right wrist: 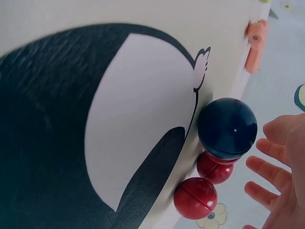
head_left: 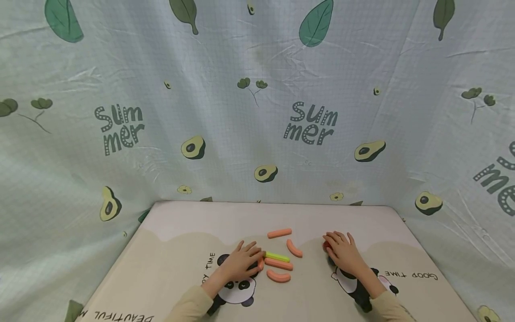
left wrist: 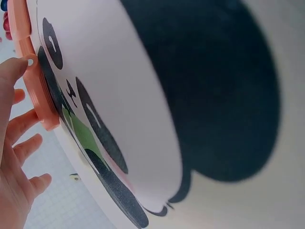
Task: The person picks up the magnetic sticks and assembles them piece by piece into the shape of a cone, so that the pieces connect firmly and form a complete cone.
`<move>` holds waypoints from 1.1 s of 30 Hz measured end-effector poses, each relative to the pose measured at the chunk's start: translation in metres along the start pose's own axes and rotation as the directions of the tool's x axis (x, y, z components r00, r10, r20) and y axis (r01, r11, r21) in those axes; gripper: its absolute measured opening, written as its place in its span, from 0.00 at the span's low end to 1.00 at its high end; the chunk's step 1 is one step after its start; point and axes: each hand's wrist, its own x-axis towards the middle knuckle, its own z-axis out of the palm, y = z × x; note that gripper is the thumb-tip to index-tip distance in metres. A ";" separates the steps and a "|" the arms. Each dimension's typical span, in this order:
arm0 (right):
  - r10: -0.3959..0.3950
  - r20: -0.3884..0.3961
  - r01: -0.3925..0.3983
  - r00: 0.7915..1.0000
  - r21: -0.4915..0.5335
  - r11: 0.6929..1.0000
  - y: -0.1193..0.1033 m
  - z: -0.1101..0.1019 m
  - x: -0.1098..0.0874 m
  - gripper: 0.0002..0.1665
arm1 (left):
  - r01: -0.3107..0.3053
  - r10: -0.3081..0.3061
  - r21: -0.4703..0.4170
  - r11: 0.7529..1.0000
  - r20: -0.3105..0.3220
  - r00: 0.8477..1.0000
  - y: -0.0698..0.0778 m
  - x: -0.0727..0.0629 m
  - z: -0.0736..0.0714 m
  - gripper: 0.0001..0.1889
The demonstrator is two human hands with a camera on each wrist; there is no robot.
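My left hand [head_left: 239, 264] is at the left end of a group of toy pieces. Its thumb and a finger pinch a curved orange toy piece [left wrist: 40, 95] with a small hole, and the other fingers spread apart. My right hand [head_left: 345, 256] is over to the right, its fingers loosely bent and holding nothing. Just in front of its thumb in the right wrist view lies a glossy dark blue ball [right wrist: 227, 129]. Two red balls, a nearer one [right wrist: 195, 198] and a partly hidden one [right wrist: 215, 168], sit close to it.
Between the hands lie a lime-green stick [head_left: 276, 256], straight orange pieces [head_left: 279, 233] and curved orange pieces [head_left: 278, 275]. The table [head_left: 169, 277] has a printed panda cover. A patterned curtain [head_left: 225, 116] hangs behind its far edge.
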 end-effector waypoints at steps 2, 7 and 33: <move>0.000 0.008 0.000 1.000 -0.002 1.000 0.001 0.000 0.000 0.21 | -0.002 0.002 0.011 1.000 0.001 1.000 -0.001 0.000 -0.001 0.22; -0.002 0.023 0.002 1.000 -0.007 1.000 0.003 0.002 0.001 0.20 | -0.013 0.012 0.045 0.999 0.010 1.000 -0.003 -0.003 -0.003 0.22; -0.059 0.060 0.060 0.996 -0.012 0.998 0.007 0.001 0.006 0.16 | -0.082 0.093 0.172 0.982 -0.057 0.994 -0.005 -0.007 -0.001 0.09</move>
